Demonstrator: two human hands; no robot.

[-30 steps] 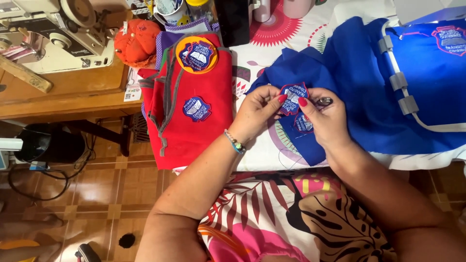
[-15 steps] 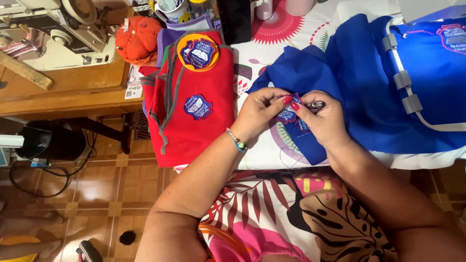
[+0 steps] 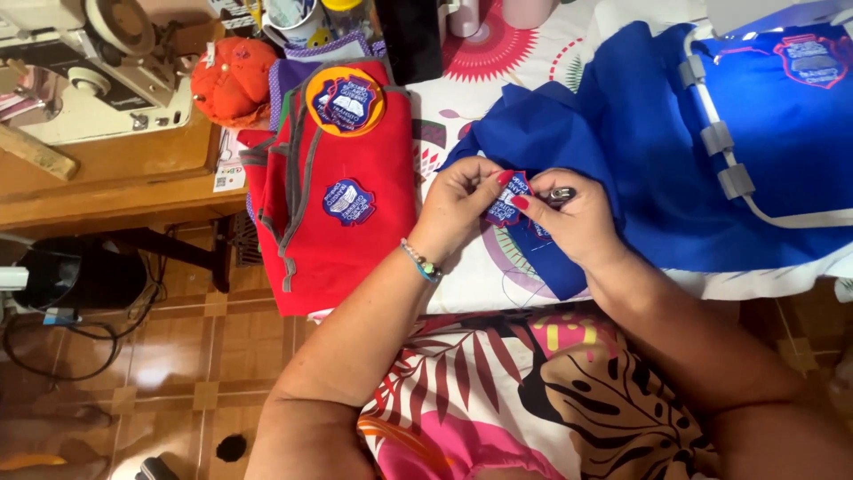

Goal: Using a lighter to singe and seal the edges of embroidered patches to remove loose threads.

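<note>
The blue fabric (image 3: 657,160) lies spread on the table; over its near edge you pinch a small embroidered patch (image 3: 508,197) between your left hand (image 3: 462,204) and right hand (image 3: 573,218) (which also grips small metal snips (image 3: 560,193)). I judge you're trimming; next needs careful, tiny cuts.

Floor (image 3: 169,356): glossy brown tiles with small inset squares, reflecting light. Wooden sewing table (image 3: 107,178), upper left, carrying a cream sewing machine (image 3: 89,71). Black motor (image 3: 75,276) beneath it, with loose cables (image 3: 35,338) trailing on the tiles. Surface (image 3: 462,98): covered in a white cloth printed with red sunburst patterns.
</note>
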